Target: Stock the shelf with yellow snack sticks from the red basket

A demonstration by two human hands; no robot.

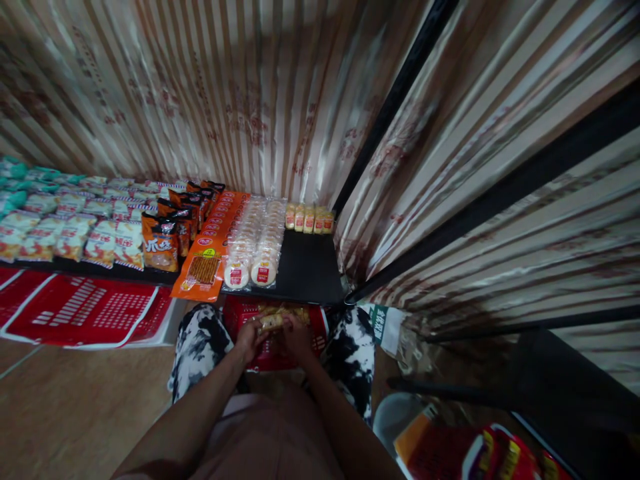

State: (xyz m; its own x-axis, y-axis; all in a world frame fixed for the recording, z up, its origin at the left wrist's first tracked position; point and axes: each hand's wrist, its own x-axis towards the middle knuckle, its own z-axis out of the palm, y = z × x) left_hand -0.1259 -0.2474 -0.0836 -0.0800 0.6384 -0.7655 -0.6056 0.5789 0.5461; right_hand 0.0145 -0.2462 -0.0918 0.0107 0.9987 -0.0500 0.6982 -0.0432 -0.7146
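Note:
My left hand (249, 339) and my right hand (296, 337) meet low in the middle of the view, over a red plastic basket (273, 357) that sits between my knees. Together they grip a small yellowish snack packet (271, 323). More packets of the same kind lie in the basket behind the hands. Just above is a black shelf (307, 270); a short row of similar small yellow packets (309, 219) stands at its back.
The shelf holds rows of round white cakes (255, 243), long orange packs (210, 250), dark orange bags (165, 240) and pale bags (60, 227). Red baskets (80, 310) lie below at left. Striped curtains hang behind and right. More red items (480, 453) sit bottom right.

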